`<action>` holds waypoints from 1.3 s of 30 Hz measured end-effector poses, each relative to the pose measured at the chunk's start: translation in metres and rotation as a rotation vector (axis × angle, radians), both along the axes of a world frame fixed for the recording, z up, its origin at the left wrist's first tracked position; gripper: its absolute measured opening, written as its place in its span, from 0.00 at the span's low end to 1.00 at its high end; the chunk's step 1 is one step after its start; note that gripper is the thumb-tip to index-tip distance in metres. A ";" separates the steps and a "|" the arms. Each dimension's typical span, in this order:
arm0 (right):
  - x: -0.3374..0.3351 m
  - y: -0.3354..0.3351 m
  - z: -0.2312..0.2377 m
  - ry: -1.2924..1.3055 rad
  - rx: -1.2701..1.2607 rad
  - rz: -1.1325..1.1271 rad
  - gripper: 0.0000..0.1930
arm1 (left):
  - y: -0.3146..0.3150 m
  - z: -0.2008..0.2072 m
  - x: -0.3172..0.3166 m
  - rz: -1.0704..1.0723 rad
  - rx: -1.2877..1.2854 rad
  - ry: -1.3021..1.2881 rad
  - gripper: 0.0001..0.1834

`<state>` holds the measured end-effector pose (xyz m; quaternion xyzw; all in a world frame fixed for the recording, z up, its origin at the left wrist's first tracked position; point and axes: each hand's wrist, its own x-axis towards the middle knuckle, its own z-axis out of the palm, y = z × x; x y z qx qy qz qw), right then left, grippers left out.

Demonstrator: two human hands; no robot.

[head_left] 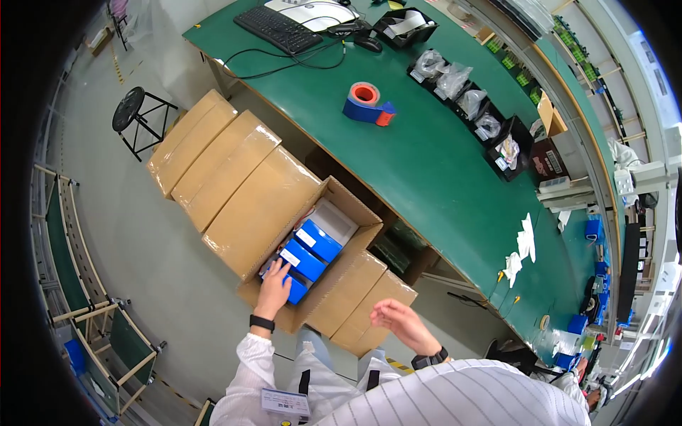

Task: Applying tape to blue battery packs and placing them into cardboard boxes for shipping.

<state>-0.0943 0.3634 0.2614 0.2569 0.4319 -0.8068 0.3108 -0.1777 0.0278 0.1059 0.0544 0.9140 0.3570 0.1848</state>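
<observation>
An open cardboard box [273, 250] stands in front of me with several blue rectangular packs in a row inside, white labels on them. My left hand [273, 290] reaches into its near end, fingers spread and lying on the nearest blue pack [295, 290]. Beyond it lie the middle blue pack [307, 263] and the far blue pack [323, 245], with a grey panel [334, 220] at the far end. To the right of the box, my right hand [400, 323] hovers with loosely bent fingers and nothing visible in it.
Closed cardboard boxes [259, 202] flank the open one, beside a green workbench [398, 163]. On the bench are a blue-and-red tape dispenser [366, 106], a black keyboard [277, 30] and black bins [511, 149]. A black stool [129, 108] stands far left, a rolling cart [106, 348] lower left.
</observation>
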 end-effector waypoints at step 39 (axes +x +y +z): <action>0.143 0.094 0.024 0.073 0.291 0.236 0.09 | 0.072 0.053 0.204 0.343 -0.269 0.012 0.37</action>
